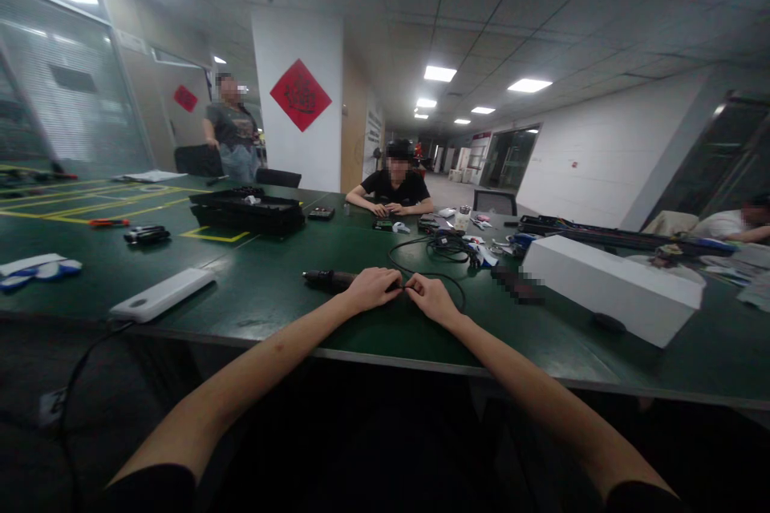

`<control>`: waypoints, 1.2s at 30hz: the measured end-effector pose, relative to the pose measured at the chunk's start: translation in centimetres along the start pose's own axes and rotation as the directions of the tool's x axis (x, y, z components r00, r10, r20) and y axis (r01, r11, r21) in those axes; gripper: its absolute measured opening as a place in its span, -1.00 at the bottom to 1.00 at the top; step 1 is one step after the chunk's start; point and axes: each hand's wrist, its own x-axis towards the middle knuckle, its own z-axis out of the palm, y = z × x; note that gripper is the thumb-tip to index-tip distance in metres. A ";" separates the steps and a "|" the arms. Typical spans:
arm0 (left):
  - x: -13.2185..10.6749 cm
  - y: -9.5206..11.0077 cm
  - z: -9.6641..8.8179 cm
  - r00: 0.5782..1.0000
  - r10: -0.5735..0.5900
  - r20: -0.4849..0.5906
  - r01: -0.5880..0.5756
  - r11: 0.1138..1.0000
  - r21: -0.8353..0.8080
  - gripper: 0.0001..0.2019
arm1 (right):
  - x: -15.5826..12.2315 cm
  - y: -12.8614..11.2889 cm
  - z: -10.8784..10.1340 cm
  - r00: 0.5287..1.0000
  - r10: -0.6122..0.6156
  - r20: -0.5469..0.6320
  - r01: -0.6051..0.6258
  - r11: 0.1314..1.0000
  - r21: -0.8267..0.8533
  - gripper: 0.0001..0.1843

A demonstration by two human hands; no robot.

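A dark electric screwdriver (pixel 330 280) lies on the green table near its front edge, its tip pointing left. My left hand (pixel 374 288) is closed over the tool's rear end, which its fingers partly hide. Close beside it, my right hand (pixel 431 298) pinches the end of a black cable at the back of the tool. Whether the plug sits in the tool is hidden by my fingertips. From there the black cable (pixel 464 292) loops round to a coil (pixel 448 247) farther back.
A white power strip (pixel 165 295) lies left, with a black tray (pixel 246 212) and an orange-handled tool (pixel 109 223) behind. A long white box (pixel 613 284) stands right. One person (pixel 394 191) sits opposite; another (pixel 232 132) stands far left.
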 end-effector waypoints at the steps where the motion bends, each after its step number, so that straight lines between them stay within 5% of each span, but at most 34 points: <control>1: 0.0 0.0 0.0 1.000 0.009 0.000 -0.009 1.000 -0.001 -0.77 | 0.0 -0.1 0.0 1.000 -0.005 -0.001 0.005 1.000 -0.005 -0.91; 5: -0.1 0.0 -0.1 0.997 0.074 0.003 -0.074 0.997 -0.019 -0.80 | 0.0 -0.3 -0.2 1.000 -0.017 0.009 0.017 1.000 -0.018 -0.91; 36: 0.0 -0.1 0.1 1.000 0.028 -0.002 -0.028 1.000 -0.014 -0.78 | -0.1 -0.6 -0.1 1.000 -0.021 -0.011 0.020 0.998 -0.067 -0.92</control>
